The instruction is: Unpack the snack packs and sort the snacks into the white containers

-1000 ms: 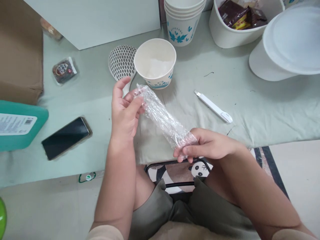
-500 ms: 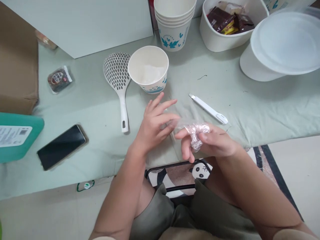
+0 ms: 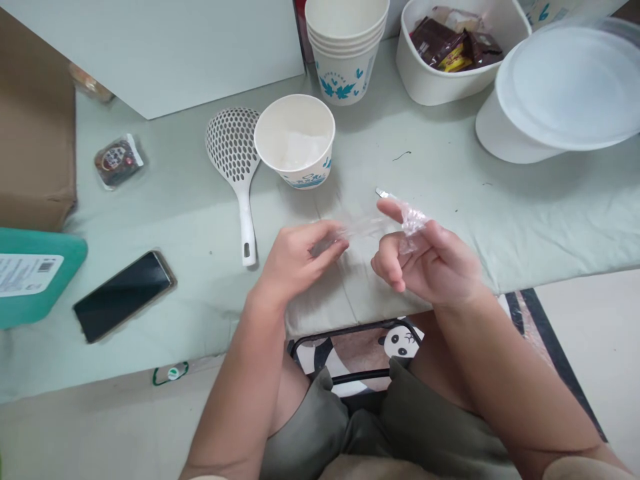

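Note:
A thin sheet of crinkled clear plastic film (image 3: 414,221) stretches between my two hands above the table. My left hand (image 3: 305,257) pinches one end of it between thumb and fingertips. The bunched part lies at the thumb and index finger of my right hand (image 3: 430,260), whose other fingers curl loosely. Behind my right hand lies a white utility knife, only its metal tip (image 3: 381,193) showing plainly. A paper cup (image 3: 310,179) with something whitish inside stands beyond my left hand, beside a white slotted skimmer (image 3: 245,213).
Stacked paper cups (image 3: 345,73), a white tub of wrapped snacks (image 3: 430,87) and a lidded white container (image 3: 505,140) line the back. At left are a phone (image 3: 124,295), a wrapped snack (image 3: 118,161), a green container (image 3: 60,260) and a cardboard box (image 3: 40,133).
My left fingers, spread before, have closed on the film's end. My right hand has moved up and away from me, now covering most of the knife, with the film drawn out between my hands.

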A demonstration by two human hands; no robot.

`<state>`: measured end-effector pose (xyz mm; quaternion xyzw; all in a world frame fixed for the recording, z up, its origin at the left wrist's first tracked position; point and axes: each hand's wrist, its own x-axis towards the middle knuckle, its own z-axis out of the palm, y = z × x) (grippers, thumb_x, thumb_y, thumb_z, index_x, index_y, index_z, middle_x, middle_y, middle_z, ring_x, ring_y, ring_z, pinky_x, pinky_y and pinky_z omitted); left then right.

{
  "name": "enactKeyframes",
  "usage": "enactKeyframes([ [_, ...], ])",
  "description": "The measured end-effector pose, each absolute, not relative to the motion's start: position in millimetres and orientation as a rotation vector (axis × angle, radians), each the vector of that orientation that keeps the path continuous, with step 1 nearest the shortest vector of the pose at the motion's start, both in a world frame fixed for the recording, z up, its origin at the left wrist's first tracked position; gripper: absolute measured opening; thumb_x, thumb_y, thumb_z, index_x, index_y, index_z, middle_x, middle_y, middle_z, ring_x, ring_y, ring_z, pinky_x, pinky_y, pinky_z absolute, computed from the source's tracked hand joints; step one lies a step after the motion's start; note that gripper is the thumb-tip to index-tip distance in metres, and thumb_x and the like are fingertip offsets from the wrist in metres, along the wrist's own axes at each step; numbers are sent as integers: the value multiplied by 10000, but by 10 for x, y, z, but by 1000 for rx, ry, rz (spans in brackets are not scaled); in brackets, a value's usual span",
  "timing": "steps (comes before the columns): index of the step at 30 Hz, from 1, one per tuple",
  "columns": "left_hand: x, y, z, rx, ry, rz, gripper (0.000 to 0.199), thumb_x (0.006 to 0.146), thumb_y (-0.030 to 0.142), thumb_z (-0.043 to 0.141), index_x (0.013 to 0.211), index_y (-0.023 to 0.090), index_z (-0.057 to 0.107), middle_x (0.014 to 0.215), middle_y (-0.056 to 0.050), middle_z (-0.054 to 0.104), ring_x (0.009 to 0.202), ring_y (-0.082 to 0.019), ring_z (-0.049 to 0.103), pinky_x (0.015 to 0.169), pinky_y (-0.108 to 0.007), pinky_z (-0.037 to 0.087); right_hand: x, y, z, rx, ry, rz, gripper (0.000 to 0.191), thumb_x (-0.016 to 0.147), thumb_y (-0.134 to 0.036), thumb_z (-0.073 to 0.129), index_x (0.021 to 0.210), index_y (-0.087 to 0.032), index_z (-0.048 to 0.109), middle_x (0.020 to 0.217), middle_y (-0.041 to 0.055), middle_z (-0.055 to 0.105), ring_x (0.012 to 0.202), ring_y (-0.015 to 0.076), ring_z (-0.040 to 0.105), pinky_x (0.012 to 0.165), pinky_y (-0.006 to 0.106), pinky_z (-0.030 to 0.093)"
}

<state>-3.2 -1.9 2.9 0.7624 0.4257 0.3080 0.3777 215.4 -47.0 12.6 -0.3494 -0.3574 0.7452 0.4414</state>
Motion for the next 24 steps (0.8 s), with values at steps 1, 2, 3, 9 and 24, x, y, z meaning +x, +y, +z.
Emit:
enactKeyframes([
  [1, -36, -36, 51, 1904, 1111, 747, 323, 923, 431, 720, 1142, 198, 763, 849, -31, 818, 731, -162, 747, 713, -263, 562, 2155, -463, 123, -910, -893, 1824, 667, 897, -709, 583, 1449, -333, 590, 570, -61, 618, 430, 140, 532, 502, 294, 453],
  [2, -42, -51, 72, 1851, 1125, 714, 403, 913, 417, 726, 1242, 185, 729, 844, -34, 818, 742, -164, 757, 720, -257, 569, 2156, -454, 117, -955, -903, 1797, 726, 898, -726, 575, 1504, -329, 537, 573, -63, 616, 421, 140, 523, 483, 290, 431],
  [3, -49, -65, 91, 1792, 1124, 689, 478, 910, 402, 723, 1330, 177, 683, 838, -37, 817, 758, -168, 767, 731, -255, 577, 2158, -445, 107, -1001, -915, 1770, 772, 898, -740, 573, 1541, -319, 498, 578, -62, 617, 420, 139, 518, 471, 287, 411],
  [9, -93, -108, 198, 1376, 841, 526, 514, 952, 273, 668, 1454, 243, 562, 792, -6, 804, 695, -152, 777, 619, -220, 597, 2161, -411, -10, -1222, -1005, 1618, 768, 934, -701, 566, 1566, -270, 493, 696, -17, 690, 475, 127, 551, 481, 281, 387],
  [24, -119, -51, 184, 1049, 466, 657, 490, 889, 534, 743, 1311, 290, 694, 1570, -128, 588, 483, -44, 637, 394, -197, 462, 2114, -416, -63, -1312, -1943, 1190, 510, 1059, -455, 359, 744, -185, 656, 673, 33, 634, 628, 149, 521, 628, 310, 333],
])
